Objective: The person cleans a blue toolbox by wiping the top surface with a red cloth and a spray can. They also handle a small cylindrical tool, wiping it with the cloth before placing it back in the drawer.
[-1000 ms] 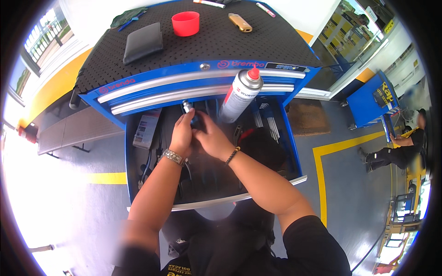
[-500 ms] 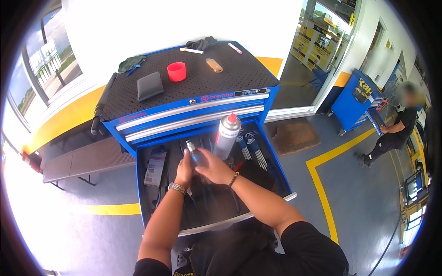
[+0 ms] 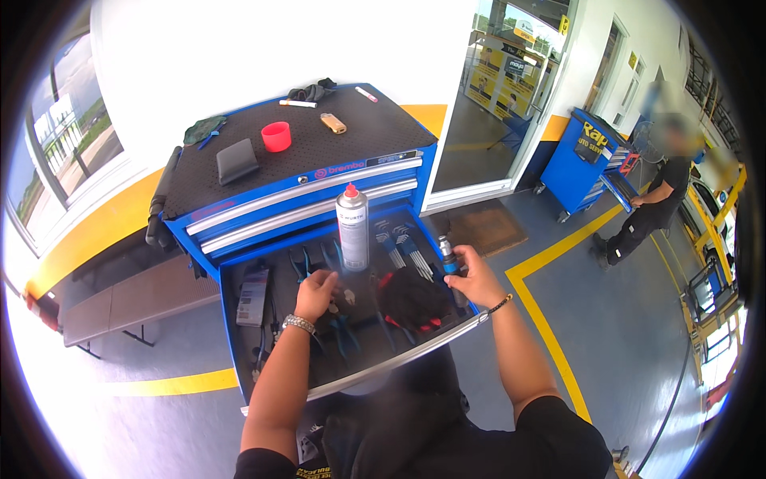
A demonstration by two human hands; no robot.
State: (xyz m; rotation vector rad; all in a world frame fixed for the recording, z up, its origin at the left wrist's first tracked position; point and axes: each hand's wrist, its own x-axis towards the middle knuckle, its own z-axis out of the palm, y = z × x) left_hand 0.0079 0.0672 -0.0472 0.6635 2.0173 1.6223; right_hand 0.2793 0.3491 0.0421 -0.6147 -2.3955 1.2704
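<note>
My right hand [image 3: 474, 279] is closed around a small blue cylindrical tool with a silver tip [image 3: 448, 259], held upright over the right side of the open drawer [image 3: 371, 374]. My left hand [image 3: 317, 294] hovers above the drawer's middle-left, its fingers loosely bent and nothing visible in them. Close to it lie blue-handled pliers [image 3: 300, 262] and other tools. A white spray can with a red cap [image 3: 353, 231] stands upright in the drawer. Between it and my right hand are hex key sets [image 3: 403, 246] and a black and red cloth-like item [image 3: 413, 299].
On the blue cabinet's black top [image 3: 307, 160] rest a red cup [image 3: 276, 136], a dark pouch [image 3: 237, 161], a tan lighter-shaped item [image 3: 333, 123] and markers. A flat package [image 3: 253, 297] lies at the drawer's left. Another person [image 3: 658, 188] stands by a second blue cabinet [image 3: 576, 164].
My hands, together around the blue tool before, have separated. The right hand has carried the tool rightward; the left stays over the drawer. My view has shifted right.
</note>
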